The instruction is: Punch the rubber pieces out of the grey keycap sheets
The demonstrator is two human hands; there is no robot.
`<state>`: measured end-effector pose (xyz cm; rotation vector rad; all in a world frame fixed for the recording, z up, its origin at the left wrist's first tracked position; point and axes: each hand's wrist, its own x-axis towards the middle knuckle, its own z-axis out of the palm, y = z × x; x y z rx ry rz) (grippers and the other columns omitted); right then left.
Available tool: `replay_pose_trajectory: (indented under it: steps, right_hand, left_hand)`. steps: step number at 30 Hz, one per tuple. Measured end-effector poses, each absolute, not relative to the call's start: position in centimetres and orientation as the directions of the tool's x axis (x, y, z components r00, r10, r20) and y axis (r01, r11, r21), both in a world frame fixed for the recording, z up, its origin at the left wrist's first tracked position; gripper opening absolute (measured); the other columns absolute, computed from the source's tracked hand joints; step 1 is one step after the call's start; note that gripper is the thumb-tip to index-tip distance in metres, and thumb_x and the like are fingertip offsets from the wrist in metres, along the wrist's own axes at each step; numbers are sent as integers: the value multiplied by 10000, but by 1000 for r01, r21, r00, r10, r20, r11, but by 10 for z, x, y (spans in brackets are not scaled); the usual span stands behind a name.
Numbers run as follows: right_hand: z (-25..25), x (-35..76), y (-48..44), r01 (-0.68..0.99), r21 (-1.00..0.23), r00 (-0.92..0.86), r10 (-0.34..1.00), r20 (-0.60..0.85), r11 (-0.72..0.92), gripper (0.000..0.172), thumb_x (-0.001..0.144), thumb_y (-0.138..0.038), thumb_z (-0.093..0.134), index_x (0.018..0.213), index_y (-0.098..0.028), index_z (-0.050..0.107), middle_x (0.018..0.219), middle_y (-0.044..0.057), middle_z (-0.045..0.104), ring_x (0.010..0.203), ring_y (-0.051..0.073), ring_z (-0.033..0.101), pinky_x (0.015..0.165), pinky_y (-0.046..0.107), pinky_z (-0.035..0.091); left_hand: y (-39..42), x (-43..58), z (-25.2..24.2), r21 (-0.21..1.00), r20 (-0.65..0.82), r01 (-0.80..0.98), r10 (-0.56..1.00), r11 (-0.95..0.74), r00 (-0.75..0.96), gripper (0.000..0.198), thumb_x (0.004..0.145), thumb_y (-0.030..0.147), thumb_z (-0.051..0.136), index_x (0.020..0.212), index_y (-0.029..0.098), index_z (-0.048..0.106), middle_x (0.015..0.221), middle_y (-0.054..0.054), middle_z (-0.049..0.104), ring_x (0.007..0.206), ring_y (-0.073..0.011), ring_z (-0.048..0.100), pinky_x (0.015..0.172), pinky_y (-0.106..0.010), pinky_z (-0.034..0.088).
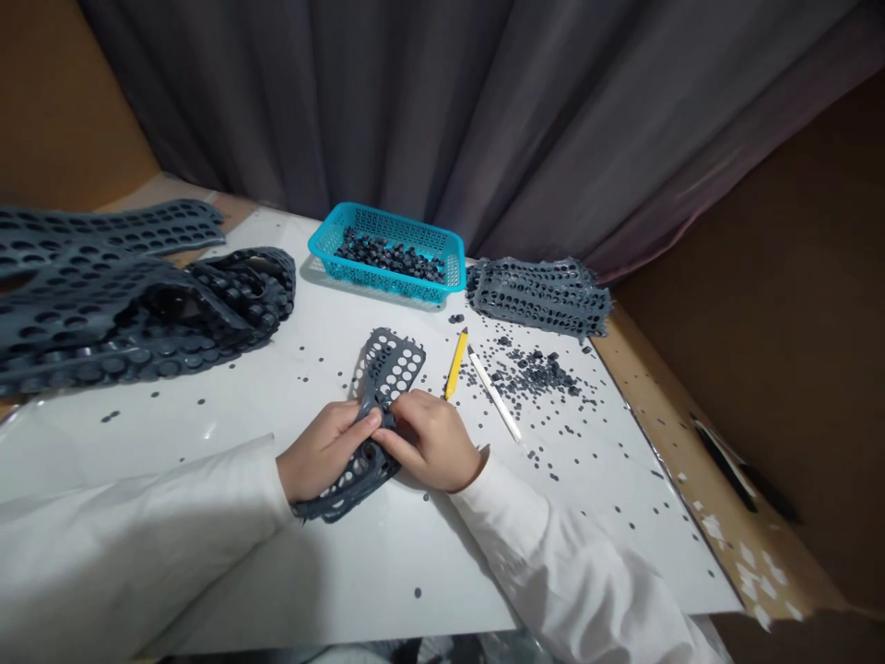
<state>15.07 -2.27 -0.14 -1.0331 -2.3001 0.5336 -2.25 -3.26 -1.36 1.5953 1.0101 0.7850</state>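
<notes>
Between my hands is a dark grey rubber sheet (397, 364) punched with rows of round holes, bent and twisted in the middle. My left hand (330, 449) is closed on its left side, thumb pressed on top. My right hand (430, 440) pinches the sheet near its centre, thumb and fingers curled in; what lies right under those fingertips is hidden. Just beyond my right hand lie a yellow pen-like cutter (457, 363) and a white one (494, 395). To their right is a loose pile of small dark pieces and discs (549, 371).
A turquoise basket (387, 287) holding many small dark plugs stands at the back. Stacked perforated sheets (543, 297) lie right of it. Larger dark sheets (89, 300) are heaped at left. The white tabletop (359, 581) has scattered discs; a black tool (723, 461) lies by the right edge.
</notes>
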Motion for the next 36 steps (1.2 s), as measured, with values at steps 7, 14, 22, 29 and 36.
replay_pose_trajectory:
  steps: [7, 14, 22, 29, 36]
  right_hand:
    - [-2, 151, -22, 366, -680, -600, 720, 349, 635, 286, 871, -269, 437, 607, -176, 496, 581, -2, 456, 586, 116, 426, 605, 243, 350]
    - [-8, 141, -25, -69, -986, -473, 865, 169, 154, 333, 853, -367, 490, 584, -171, 489, 593, -15, 444, 576, 109, 413, 570, 243, 322]
    - [-13, 141, -9, -581, -744, -415, 906, -78, -330, 339, 804, -313, 526, 549, -182, 347, 658, -10, 391, 670, 121, 460, 692, 261, 406]
    - [-6, 151, -4, -373, -921, -365, 930, 34, -113, 298, 822, -434, 486, 666, -179, 493, 680, 21, 491, 613, 133, 480, 648, 293, 415]
    - [-7, 147, -16, -363, -865, -406, 894, -189, -348, 235, 743, -378, 588, 846, -168, 615, 651, 4, 521, 584, 112, 474, 600, 259, 407]
  left_hand:
    - [-29, -21, -8, 989, -45, 147, 879, -29, 475, 336, 849, 388, 440, 638, 144, 534, 672, 0, 548, 682, -144, 503, 664, -243, 387]
    - [-26, -17, -5, 798, -404, -212, 762, 564, 507, 430, 675, 495, 630, 513, 157, 421, 431, 74, 360, 397, -49, 298, 411, -185, 222]
    - [-19, -26, 0, 713, -463, -329, 769, 619, 441, 314, 653, 394, 684, 568, 133, 532, 466, 31, 462, 422, -77, 413, 437, -201, 323]
    - [-21, -25, -1, 754, -469, -222, 744, 618, 476, 384, 673, 436, 626, 500, 163, 419, 429, 62, 359, 389, -59, 318, 405, -192, 238]
    - [-23, -29, -10, 981, -189, 44, 888, 188, 419, 331, 771, 420, 522, 573, 155, 520, 593, 11, 523, 575, -120, 472, 553, -231, 366]
